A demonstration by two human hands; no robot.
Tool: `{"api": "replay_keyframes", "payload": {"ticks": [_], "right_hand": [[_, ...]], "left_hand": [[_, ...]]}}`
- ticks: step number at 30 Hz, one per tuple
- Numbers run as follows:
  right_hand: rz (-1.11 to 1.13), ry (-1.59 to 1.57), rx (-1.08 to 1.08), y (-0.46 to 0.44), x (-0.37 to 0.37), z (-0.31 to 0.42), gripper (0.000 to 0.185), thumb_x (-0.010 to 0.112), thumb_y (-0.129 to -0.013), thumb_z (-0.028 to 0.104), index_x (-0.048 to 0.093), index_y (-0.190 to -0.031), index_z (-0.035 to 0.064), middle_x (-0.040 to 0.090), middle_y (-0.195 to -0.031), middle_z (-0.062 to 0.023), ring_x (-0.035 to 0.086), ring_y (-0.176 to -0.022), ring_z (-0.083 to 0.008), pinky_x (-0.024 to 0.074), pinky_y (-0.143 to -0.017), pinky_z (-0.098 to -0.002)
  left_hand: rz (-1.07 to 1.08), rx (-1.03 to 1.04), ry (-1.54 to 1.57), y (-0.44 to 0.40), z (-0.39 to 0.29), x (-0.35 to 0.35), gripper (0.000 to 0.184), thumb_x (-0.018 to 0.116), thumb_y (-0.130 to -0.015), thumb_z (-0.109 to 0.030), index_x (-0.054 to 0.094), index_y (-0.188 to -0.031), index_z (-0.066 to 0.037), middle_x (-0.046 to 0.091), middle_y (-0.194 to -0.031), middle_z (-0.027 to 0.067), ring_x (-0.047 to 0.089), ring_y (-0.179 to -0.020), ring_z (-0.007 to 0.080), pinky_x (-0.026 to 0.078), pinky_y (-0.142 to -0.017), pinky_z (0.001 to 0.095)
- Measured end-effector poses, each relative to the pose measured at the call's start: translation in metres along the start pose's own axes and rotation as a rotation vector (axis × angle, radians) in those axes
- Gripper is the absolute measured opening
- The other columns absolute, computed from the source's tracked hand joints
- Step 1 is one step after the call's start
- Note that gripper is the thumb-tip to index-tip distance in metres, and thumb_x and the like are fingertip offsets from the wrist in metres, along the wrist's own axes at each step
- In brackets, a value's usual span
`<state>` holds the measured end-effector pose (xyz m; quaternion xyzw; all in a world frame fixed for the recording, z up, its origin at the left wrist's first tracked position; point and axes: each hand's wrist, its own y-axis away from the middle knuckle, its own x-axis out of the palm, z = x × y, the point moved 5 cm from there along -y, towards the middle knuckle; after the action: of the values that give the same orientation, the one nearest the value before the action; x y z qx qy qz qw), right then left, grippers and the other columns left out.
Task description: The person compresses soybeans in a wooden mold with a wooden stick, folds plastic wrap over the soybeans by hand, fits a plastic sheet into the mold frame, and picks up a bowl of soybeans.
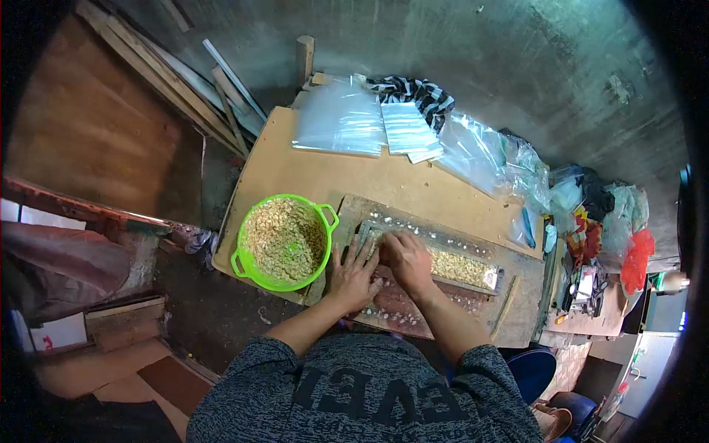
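Observation:
A long narrow frame (465,283) lies on a worn wooden board (402,314), filled with a pale, flaky mixture (454,267). My left hand (353,279) rests at the frame's left end, its fingers spread. Over the mixture near that same end is my right hand (405,258), with its fingers curled together and pressed down; what they hold, if anything, is hidden. Left of my hands stands a bright green basin (242,260) with two handles, holding more of the flaky mixture. White crumbs are scattered on the board around the frame.
Clear plastic sheets (340,118) and a stack of white strips (408,129) lie at the table's back edge. A wooden stick (507,307) is right of the frame. Plastic bags (473,151) and a red bag (637,260) are farther right.

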<state>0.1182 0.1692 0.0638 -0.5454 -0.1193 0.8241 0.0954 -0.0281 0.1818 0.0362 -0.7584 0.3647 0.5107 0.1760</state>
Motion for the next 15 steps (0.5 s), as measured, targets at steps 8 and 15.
{"api": "replay_keyframes", "payload": {"ticks": [8,15], "right_hand": [[0.042,0.009,0.015,0.005,-0.009,-0.006,0.034,0.070,-0.081,0.019,0.068,-0.114,0.0111,0.068,-0.117,-0.0082,0.064,-0.108,-0.0298,0.0518,-0.091,-0.0418],[0.111,-0.014,0.044,0.019,-0.002,-0.009,0.041,0.072,-0.076,0.027,0.065,-0.114,0.0135,0.065,-0.120,-0.0051,0.059,-0.118,-0.0275,0.0481,-0.096,-0.0430]], "left_hand": [[-0.049,0.021,0.055,-0.013,-0.002,-0.004,0.076,0.062,-0.091,-0.044,0.039,-0.151,-0.004,0.030,-0.161,0.0181,0.017,-0.152,0.0406,0.007,-0.117,0.0684],[-0.232,0.034,0.108,-0.009,0.003,-0.008,0.087,0.069,-0.088,-0.035,0.026,-0.157,-0.005,0.022,-0.162,0.0247,0.019,-0.151,0.0420,0.013,-0.119,0.0605]]}}
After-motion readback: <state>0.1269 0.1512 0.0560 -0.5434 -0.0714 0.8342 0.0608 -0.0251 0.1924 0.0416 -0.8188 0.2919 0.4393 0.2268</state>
